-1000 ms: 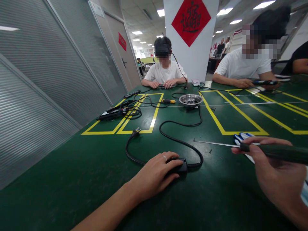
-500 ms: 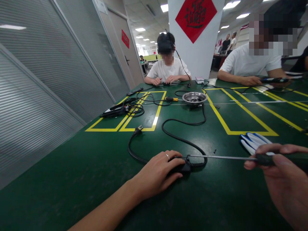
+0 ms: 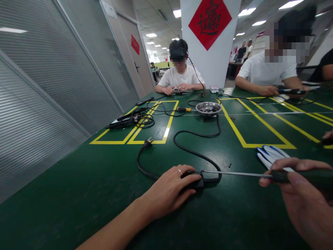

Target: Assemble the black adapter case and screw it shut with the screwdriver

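Note:
My left hand [image 3: 174, 185], with a ring on one finger, is wrapped over a small black box [image 3: 199, 183] on the table and grips it. A black cord [image 3: 215, 178] lies at the box's right end, and a cord with a two-pin plug [image 3: 148, 142] lies to its left. My right hand [image 3: 303, 194] grips the dark handle of a screwdriver [image 3: 241, 174]. Its long metal shaft points left, almost level, and the tip meets the upper right end of the box. My left fingers partly hide the box.
A small dark screw [image 3: 230, 165] lies beyond the shaft. White-and-blue gloves [image 3: 270, 152] lie by my right hand. Farther off are a metal bowl [image 3: 208, 109] of small dark parts, a yellow-and-black screwdriver [image 3: 184, 109] and tangled cables [image 3: 145, 121]. Two people sit across the table.
The view has shifted slightly. My left hand still grips the black box, and the screwdriver tip stays at its right end. Another hand shows at the right edge.

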### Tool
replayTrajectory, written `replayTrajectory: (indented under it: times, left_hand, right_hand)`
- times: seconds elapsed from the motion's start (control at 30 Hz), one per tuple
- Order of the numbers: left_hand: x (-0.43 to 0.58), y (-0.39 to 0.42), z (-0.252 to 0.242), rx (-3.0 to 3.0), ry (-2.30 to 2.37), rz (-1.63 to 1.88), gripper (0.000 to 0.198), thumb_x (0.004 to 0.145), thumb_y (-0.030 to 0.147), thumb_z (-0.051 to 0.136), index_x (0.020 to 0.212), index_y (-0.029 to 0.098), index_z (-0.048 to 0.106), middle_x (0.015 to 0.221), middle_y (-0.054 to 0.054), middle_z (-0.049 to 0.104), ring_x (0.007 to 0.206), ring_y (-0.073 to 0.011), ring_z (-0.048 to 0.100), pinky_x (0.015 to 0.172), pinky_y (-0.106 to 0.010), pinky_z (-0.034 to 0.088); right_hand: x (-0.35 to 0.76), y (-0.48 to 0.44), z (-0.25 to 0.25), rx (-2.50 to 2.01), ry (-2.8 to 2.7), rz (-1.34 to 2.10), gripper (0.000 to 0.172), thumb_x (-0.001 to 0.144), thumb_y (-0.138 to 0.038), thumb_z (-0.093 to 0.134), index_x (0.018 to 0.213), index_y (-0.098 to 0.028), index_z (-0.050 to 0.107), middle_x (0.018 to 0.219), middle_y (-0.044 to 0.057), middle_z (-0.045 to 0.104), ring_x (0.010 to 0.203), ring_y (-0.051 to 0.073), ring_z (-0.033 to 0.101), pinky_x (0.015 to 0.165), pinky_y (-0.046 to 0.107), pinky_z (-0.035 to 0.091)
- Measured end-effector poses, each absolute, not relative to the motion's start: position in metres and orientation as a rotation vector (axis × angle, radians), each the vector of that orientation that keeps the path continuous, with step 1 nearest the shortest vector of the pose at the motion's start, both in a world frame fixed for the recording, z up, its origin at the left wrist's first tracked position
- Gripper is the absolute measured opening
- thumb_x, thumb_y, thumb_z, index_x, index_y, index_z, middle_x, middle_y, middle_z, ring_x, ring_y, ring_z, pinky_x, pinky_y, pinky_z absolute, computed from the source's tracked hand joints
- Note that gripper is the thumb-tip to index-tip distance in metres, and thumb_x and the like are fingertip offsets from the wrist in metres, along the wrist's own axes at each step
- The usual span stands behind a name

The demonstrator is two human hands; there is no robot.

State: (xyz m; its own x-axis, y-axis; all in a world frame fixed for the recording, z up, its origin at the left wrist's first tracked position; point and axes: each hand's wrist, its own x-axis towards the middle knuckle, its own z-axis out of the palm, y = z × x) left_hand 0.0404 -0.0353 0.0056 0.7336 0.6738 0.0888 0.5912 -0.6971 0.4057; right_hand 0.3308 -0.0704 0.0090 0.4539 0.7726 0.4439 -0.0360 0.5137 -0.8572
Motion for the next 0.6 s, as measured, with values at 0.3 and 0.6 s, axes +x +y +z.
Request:
replayTrajectory:
  times: [0.3,0.6]
  left_hand:
    - [0.043,-0.038,0.006,2.511,0.994,0.41,0.046,0.09,0.023,0.056,0.133,0.025,0.039,0.133,-0.008,0.047,0.118,-0.0238,0.048,0.102,-0.042,0.041]
    - [0.045,-0.037,0.006,2.536,0.98,0.366,0.051,0.091,0.023,0.054,0.138,0.027,0.034,0.135,-0.007,0.045,0.117,-0.0242,0.048,0.101,-0.044,0.041]
  right_hand:
    - [0.327,-0.083,0.008,-0.977,-0.976,0.606,0.024,0.068,-0.019,0.069,0.087,-0.024,0.055,0.09,0.004,0.062,0.065,0.023,0.067,0.052,0.04,0.061]
    - [0.327,-0.085,0.014,-0.959,-0.957,0.61,0.025,0.065,-0.019,0.069,0.085,-0.026,0.057,0.086,0.005,0.059,0.079,0.023,0.061,0.05,0.038,0.061]
